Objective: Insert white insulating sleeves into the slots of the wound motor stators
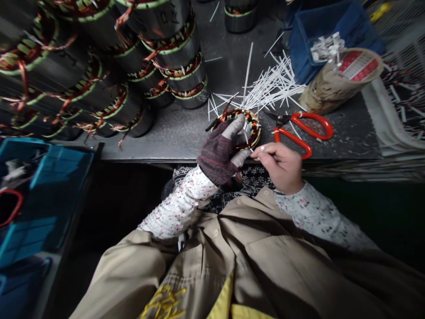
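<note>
At the bench's front edge is a motor stator (256, 128) with a ring of copper windings and pale green insulation. My left hand (223, 148), in a dark knitted glove with pale-wrapped fingertips, is closed on its near left side and hides part of the ring. My bare right hand (280, 163) pinches the thin end of a white cable tie (251, 150) at the stator's near edge. Another long white tie (247, 73) sticks up from the far side of the windings. Red-handled scissors (303, 128) lie just right of the stator.
Stacked stators (179, 57) crowd the left. Loose white ties (275, 84) lie behind the work. A blue bin (302, 35), a cardboard tube (327, 86) and a white plastic basket (381, 115) stand at right. A teal crate (66, 177) is at lower left.
</note>
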The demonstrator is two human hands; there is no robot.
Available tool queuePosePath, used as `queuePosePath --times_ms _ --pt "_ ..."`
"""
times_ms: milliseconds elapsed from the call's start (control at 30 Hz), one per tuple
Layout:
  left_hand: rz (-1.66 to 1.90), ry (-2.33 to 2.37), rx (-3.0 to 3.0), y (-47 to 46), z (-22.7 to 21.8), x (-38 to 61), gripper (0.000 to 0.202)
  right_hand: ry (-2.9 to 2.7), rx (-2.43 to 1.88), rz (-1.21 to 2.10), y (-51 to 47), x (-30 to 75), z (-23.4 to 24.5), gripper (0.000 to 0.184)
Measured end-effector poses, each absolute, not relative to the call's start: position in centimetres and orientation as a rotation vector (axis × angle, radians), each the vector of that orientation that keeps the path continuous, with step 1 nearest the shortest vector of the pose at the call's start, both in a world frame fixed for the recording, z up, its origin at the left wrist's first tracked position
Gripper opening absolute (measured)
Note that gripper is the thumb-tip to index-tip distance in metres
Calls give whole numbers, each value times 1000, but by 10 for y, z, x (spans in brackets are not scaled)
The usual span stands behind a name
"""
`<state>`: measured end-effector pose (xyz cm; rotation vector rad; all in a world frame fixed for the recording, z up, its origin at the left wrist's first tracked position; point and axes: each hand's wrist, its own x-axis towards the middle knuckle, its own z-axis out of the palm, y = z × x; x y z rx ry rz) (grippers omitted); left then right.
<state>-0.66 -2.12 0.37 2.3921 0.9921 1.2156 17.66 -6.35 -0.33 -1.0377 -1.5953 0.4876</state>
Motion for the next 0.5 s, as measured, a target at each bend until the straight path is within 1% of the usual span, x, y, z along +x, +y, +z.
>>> queuePosePath --times_ms 67,167,333,433,500 --pt "1240 927 2275 -19 4 -6 43 -1519 -1092 581 -57 171 -2 14" --pt "1212 856 2311 -15 7 -8 24 -1562 -1128 640 -60 172 9 16" --pt "1041 938 2448 -12 13 -12 23 -1713 -1129 534 -65 176 24 22" --pt "1031 943 2481 -11 12 -12 21 -1763 -1200 393 -57 176 20 21" --pt "1061 943 2490 -10 10 -11 22 -1791 -1238 363 -51 176 15 20"
